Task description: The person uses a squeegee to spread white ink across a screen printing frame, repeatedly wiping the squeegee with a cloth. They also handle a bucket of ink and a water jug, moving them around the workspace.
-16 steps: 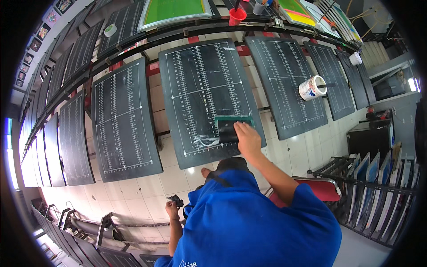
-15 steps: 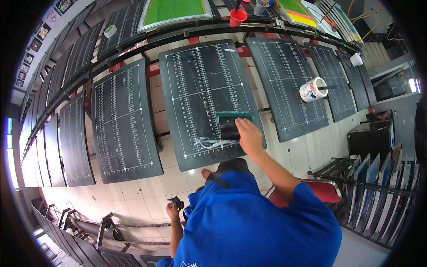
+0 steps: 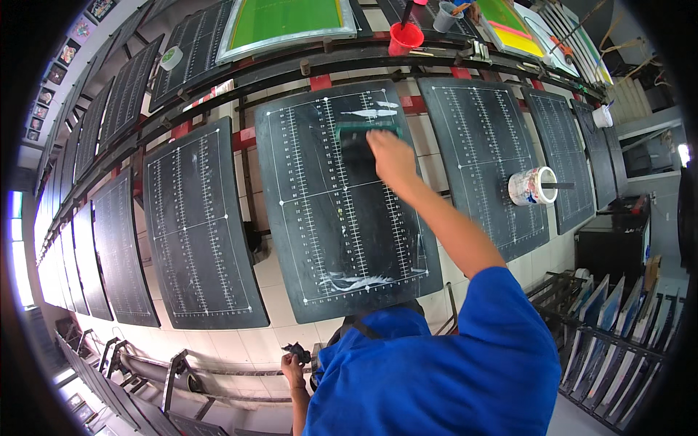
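Note:
My right hand (image 3: 391,156) is stretched out over a dark ruled board (image 3: 342,203) and grips a green flat scraper (image 3: 363,134) pressed near the board's far end. White smears lie above the scraper and along the board's near edge. My left hand (image 3: 294,362) hangs low by my side, closed on a small black object (image 3: 298,352). My blue sleeve fills the lower right.
Similar dark boards (image 3: 193,225) stand in a row to both sides. A white tub with a stick in it (image 3: 532,186) rests on the board to the right. A green framed screen (image 3: 287,20), a red cup (image 3: 404,38) and racks at the lower right.
My right hand has pushed the scraper from the near end of the board up to its far end, leaving white smears. The left hand stays low.

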`<state>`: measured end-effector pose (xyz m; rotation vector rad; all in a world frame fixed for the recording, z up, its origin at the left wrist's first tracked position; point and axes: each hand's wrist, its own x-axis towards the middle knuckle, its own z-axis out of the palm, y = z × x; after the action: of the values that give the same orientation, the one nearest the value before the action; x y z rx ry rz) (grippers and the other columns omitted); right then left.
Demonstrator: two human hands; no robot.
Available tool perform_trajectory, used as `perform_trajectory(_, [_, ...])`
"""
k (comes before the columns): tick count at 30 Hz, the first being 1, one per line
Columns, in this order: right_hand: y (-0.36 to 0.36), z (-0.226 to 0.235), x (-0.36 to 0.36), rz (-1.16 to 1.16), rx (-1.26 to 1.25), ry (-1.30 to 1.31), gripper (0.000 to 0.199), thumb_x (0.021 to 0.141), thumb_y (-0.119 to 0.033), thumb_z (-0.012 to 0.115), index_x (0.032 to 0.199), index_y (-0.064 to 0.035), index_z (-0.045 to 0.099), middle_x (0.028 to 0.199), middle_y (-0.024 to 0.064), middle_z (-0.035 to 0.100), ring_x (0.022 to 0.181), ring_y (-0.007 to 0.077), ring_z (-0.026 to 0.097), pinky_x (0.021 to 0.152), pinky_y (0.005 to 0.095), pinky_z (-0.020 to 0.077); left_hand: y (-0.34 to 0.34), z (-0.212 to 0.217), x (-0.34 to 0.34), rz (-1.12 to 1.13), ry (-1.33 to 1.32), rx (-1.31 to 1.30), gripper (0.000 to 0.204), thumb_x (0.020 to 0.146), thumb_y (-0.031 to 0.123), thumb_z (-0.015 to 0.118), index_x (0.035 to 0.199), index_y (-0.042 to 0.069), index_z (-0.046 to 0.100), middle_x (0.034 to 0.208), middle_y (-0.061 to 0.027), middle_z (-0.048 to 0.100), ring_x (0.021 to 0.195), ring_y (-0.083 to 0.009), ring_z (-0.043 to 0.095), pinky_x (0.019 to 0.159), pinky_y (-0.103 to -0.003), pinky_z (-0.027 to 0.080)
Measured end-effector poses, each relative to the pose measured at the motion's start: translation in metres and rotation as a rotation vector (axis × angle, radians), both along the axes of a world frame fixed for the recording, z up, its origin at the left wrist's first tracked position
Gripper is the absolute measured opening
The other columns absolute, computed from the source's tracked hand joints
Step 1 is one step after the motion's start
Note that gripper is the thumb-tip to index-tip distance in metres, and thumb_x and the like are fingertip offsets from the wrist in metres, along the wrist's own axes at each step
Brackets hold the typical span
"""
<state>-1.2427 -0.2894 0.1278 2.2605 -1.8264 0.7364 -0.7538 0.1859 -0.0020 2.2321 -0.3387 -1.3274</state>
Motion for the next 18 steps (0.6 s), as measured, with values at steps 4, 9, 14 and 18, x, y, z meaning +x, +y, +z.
perform_trajectory(4, [0.025, 0.029, 0.005, 0.168, 0.178, 0.006, 0.035, 0.078, 0.001, 0.059, 0.111, -0.0063, 0.067, 0.11, 0.0082, 0.068, 0.104, 0.0298, 0.064, 0.084, 0.0419, 0.0527, -0.022, 0.001, -0.025, 0.083, 0.033, -0.064, 0.012, 0.093, 0.01, 0.061, 0.103, 0.006, 0.056, 0.092, -0.0062, 0.062, 0.079, -0.0152, 0.06, 0.064, -0.032, 0.056])
perform_trajectory(9, [-0.091, 0.038, -0.038, 0.202, 0.039, 0.069, 0.031, 0.079, 0.0, 0.057, 0.107, -0.0081, 0.069, 0.104, 0.0077, 0.07, 0.1, 0.0297, 0.066, 0.084, 0.0436, 0.0523, -0.029, 0.002, -0.039, 0.016, 0.001, -0.079, 0.013, 0.093, 0.008, 0.061, 0.103, 0.002, 0.056, 0.091, -0.0082, 0.062, 0.077, -0.015, 0.06, 0.059, -0.029, 0.054])
perform_trajectory(14, [-0.155, 0.024, -0.072, 0.129, 0.178, 0.161, 0.043, 0.076, -0.002, 0.066, 0.116, -0.0169, 0.07, 0.114, 0.0019, 0.07, 0.105, 0.0257, 0.066, 0.087, 0.0406, 0.0541, -0.015, 0.003, -0.036, 0.03, -0.027, -0.051, 0.011, 0.093, 0.006, 0.061, 0.101, 0.002, 0.055, 0.09, -0.008, 0.06, 0.075, -0.0148, 0.059, 0.058, -0.029, 0.054])
perform_trajectory(18, [-0.131, 0.025, -0.071, 0.109, 0.205, 0.153, 0.045, 0.076, 0.0, 0.066, 0.117, -0.0168, 0.069, 0.117, 0.0013, 0.069, 0.105, 0.0265, 0.066, 0.088, 0.0407, 0.0538, 0.003, -0.007, -0.027, 0.054, -0.017, -0.048, 0.011, 0.093, 0.006, 0.061, 0.1, 0.002, 0.055, 0.088, -0.0069, 0.059, 0.075, -0.0143, 0.058, 0.059, -0.029, 0.054])
